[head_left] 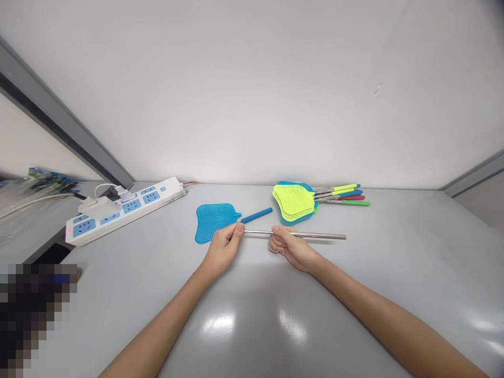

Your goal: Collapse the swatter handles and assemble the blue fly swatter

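My left hand (223, 248) and my right hand (292, 248) both grip a thin steel rod (311, 234), which lies level just above the grey tabletop (378, 273). The left hand closes on the rod's left end, hiding its tip. The right hand holds it nearer the middle, and the far end sticks out to the right. Just beyond the left hand lies a blue plastic fly swatter head (214, 223) with a short neck. A separate blue handle grip (256, 214) lies next to that neck, and the two appear apart.
A stack of lime and blue fly swatters (293, 202) lies at the back, their metal handles with coloured grips (338, 193) pointing right. A white power strip (126, 210) with blue sockets and plugged-in cables sits back left. A blurred packet (51, 181) lies beyond it.
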Available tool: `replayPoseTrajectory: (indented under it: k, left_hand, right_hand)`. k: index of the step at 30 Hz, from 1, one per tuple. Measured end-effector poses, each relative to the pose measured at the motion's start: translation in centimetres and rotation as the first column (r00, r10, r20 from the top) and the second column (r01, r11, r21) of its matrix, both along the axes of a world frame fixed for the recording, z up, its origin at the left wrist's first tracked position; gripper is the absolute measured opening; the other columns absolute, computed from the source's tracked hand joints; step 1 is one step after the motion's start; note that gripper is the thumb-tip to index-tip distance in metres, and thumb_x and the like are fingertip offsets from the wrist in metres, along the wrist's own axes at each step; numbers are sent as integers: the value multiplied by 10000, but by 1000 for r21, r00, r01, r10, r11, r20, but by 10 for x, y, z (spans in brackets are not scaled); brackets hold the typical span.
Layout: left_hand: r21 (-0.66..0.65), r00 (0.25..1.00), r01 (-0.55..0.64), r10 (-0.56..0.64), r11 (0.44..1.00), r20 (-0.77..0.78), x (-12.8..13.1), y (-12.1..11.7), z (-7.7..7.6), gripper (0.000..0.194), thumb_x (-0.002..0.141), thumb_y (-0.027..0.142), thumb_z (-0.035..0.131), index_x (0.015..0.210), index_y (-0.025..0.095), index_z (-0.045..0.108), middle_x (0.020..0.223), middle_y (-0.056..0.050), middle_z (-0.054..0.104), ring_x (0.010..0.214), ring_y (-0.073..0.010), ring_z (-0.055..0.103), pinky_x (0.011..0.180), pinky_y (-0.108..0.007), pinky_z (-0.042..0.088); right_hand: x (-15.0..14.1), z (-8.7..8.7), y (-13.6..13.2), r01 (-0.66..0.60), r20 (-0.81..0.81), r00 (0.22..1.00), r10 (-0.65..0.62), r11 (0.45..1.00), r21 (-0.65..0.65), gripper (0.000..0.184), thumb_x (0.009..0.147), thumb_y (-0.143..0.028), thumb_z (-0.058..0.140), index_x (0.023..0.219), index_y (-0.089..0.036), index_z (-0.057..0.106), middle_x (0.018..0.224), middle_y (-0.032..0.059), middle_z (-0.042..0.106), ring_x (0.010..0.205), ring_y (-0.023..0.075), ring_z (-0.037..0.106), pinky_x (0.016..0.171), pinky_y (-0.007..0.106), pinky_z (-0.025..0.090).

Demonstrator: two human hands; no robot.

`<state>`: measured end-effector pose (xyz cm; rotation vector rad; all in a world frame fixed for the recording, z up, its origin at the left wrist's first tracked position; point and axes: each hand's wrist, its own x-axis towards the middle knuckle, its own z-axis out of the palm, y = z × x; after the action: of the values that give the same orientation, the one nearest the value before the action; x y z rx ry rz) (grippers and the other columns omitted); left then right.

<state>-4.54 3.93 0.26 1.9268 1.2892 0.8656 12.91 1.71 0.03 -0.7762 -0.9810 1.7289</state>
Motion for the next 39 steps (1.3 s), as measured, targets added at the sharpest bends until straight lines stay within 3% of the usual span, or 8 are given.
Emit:
replayPoseTrajectory:
  k: [4,12,19,24,33,39]
  left_hand:
    - [11,998,-34,33,999,50,1,1,-2,359,825,399,260,541,181,287,495,51,276,464,-79,281,437,-207,252]
    - [61,967,-233,225,971,120,-2,-2,-1,373,809,425,289,520,190,263,491,44,248,441,-88,269,425,-225,228]
    - [60,896,-390,363,919,255,-5,0,-5,372,824,413,260,528,189,255,500,43,246,459,-91,276,452,-227,245]
    - [38,876,-390,359,920,322,-9,6,-6,371,811,434,281,529,193,280,485,50,236,437,-91,289,436,-228,247]
    - [162,900,-422,392,892,189,-16,7,1,406,805,421,288,476,187,329,437,33,361,448,-99,383,438,-219,301]
    - [164,900,-413,374,896,223,-14,6,1,402,816,405,279,485,183,331,460,27,364,465,-96,375,446,-215,307]
  right_hand:
    - [-2,-1,-1,39,-12,999,-39,999,9,395,762,-296,463,442,-189,256,432,-66,196,416,77,241,473,266,216]
    - [0,-5,0,112,-116,986,-116,993,-42,383,743,-244,466,433,-187,248,409,-71,190,406,73,211,467,261,202]
    - [0,-5,-1,122,-120,985,-126,992,-43,379,745,-253,466,431,-187,266,416,-70,196,405,74,208,466,261,196]
    - [0,-7,-2,154,-151,976,-157,987,-34,386,751,-228,459,430,-189,247,415,-71,180,407,73,193,464,265,179]
    - [-1,-4,-3,210,-153,965,-213,977,-37,395,739,-221,468,429,-191,225,418,-74,158,408,72,178,462,265,181]
    - [-1,-4,0,184,-180,965,-191,981,-56,408,750,-234,461,419,-190,226,409,-73,162,403,73,188,466,264,191]
